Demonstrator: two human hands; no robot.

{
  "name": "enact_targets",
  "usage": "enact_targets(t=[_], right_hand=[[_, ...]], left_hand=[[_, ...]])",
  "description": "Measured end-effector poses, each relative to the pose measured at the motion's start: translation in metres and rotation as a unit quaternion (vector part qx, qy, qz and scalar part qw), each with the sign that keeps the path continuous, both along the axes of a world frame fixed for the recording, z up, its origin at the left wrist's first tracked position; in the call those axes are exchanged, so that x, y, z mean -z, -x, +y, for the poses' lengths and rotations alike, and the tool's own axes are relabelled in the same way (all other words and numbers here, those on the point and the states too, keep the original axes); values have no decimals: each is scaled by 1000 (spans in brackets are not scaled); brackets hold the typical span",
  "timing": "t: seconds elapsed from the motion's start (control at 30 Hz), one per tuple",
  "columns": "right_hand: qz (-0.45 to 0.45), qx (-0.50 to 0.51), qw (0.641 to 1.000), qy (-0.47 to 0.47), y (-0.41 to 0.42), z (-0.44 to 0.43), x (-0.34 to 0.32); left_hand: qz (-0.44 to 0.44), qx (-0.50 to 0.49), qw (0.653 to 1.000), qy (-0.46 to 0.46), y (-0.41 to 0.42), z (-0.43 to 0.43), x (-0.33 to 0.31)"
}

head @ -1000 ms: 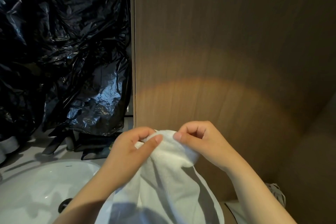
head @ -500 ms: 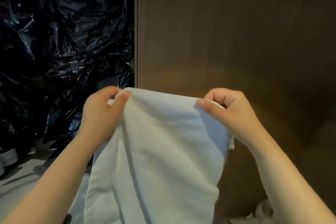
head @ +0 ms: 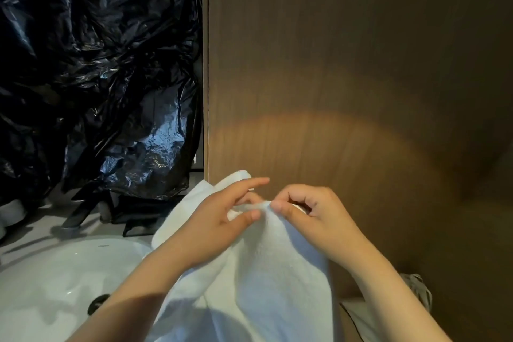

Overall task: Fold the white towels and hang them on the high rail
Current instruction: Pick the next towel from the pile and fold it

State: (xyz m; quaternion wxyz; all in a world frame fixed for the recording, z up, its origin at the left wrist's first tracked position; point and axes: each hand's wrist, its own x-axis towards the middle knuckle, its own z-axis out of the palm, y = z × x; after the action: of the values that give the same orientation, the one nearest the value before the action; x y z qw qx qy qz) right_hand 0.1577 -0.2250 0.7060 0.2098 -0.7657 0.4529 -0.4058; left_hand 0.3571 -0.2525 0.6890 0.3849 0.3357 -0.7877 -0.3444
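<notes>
Right of the sink (head: 55, 272), you are pinching the white towel (head: 266, 272) at its bunched top edge, right hand (head: 316, 222) fingers (head: 299, 190) grasping it, left hand (head: 219, 222) apparently grasping too.

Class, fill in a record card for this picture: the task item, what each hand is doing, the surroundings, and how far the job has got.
Task item: white towel, hanging from both hands, bunched at its top edge
Left hand: pinches the top edge under the thumb, index finger stretched out
Right hand: pinches the top edge, fingers curled
Hand spacing: close together, thumbs nearly meeting
Behind the hands: wooden panel
Left of the panel: black plastic sheeting
Lower left: white sink
High rail: not in view
Progress: towel not yet hung
</notes>
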Motion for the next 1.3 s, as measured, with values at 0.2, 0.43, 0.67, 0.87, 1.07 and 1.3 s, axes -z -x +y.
enact_targets(t=[0.2, 0.43, 0.67, 0.87, 1.07, 1.3], right_hand=[[-2, 35, 998, -53, 19, 7, 7], [98, 132, 973, -162, 63, 15, 45], [16, 213, 970, -112, 70, 29, 66], [-116, 259, 950, -129, 59, 36, 60], [-106, 115, 970, -187, 25, 45, 59], [-208, -12, 923, -324, -6, 38, 59]], left_hand=[[23, -90, 996, 10, -9, -5, 8], [-14, -229, 973, 19, -11, -32, 26], [-67, -256, 964, -32, 5, -42, 47], [14, -307, 933, -188, 6, -20, 46], [102, -275, 930, -223, -7, 26, 61], [146, -269, 919, -249, -23, 39, 62]])
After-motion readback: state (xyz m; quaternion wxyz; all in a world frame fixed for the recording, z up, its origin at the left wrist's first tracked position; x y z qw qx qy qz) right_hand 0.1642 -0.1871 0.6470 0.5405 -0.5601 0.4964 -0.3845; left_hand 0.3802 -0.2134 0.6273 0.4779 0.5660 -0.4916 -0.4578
